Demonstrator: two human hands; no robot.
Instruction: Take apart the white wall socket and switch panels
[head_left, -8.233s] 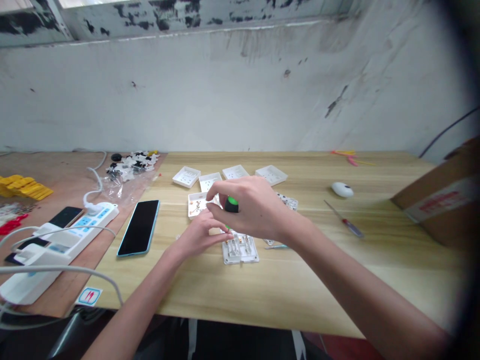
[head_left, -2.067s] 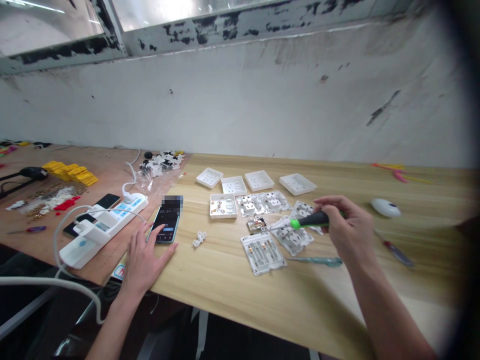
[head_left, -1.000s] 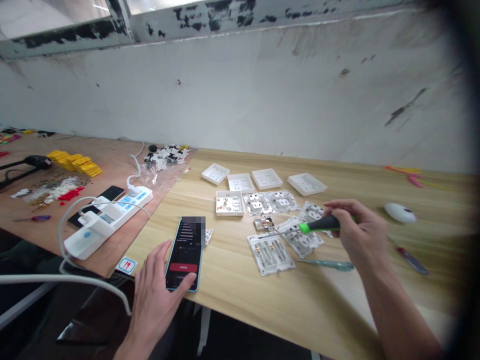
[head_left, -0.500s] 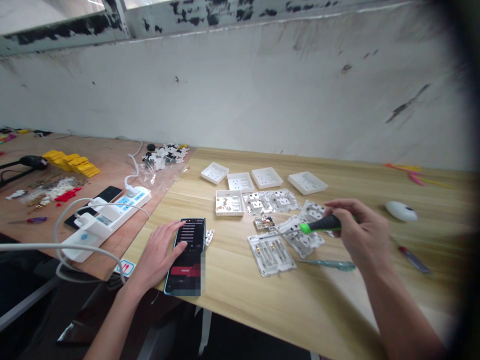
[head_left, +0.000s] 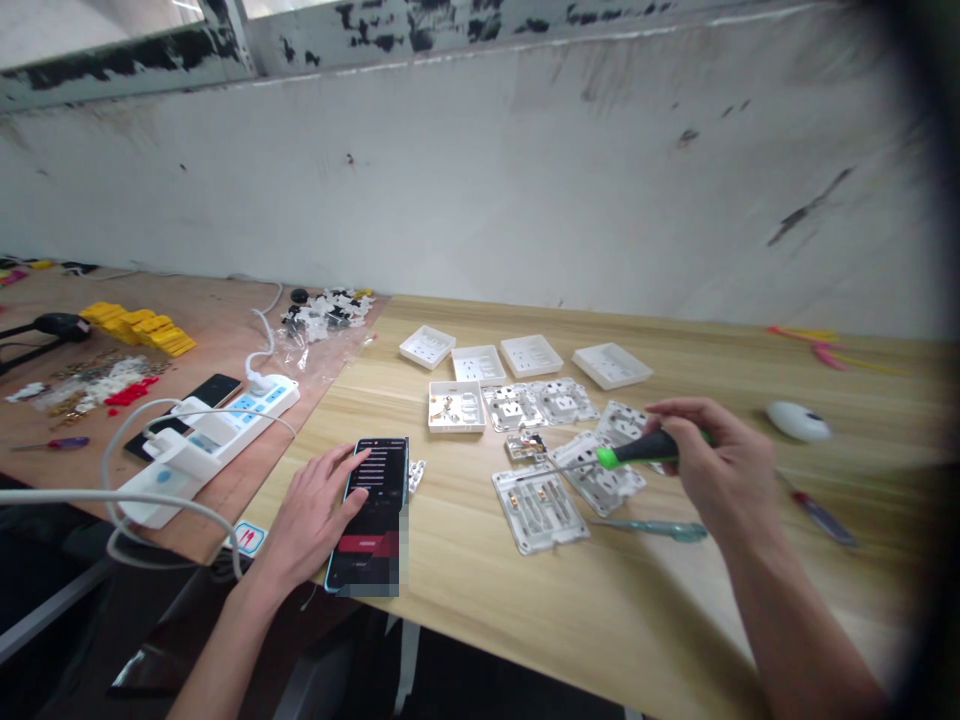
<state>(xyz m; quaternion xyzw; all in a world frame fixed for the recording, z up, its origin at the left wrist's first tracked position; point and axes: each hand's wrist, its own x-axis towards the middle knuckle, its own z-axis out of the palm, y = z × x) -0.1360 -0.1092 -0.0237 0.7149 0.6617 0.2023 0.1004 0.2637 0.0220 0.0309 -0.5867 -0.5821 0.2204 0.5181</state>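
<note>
Phone (head_left: pixel 384 490): scooted toward the front edge of the desk (head_left: pixel 457 550) vs. a couple seconds ago, when it sat closer to the power strip (head_left: pixel 264 402). Lower end is now right about at that edge, with the little white connector piece (head_left: pixel 417 475) just beside its right side.
Left hand (head_left: pixel 319 512): slid up the screen; a second ago the thumb was down by the red bar. Fingers loosely spread, index and thumb over the upper half, not pinching anything. Can't tell if the tips actually touch the glass.
Right hand (head_left: pixel 716 465): barely budged, thumb and fingers wrapped around the handle of the black-and-green screwdriver (head_left: pixel 630 450).
Screwdriver tip: aimed at the desk's left edge, by the far side of the socket base plate (head_left: pixel 541 515). Contact? Can't tell.
Base plate: lying toward the front edge, metal strips showing, small metal-filled block (head_left: pixel 526 446) just behind it.
Socket covers (head_left: pixel 531 357): nearer the back edge, one (head_left: pixel 457 430) with brass bits inside.
What it means: my read, the screwdriver work is on hold while the phone gets attention.
</note>
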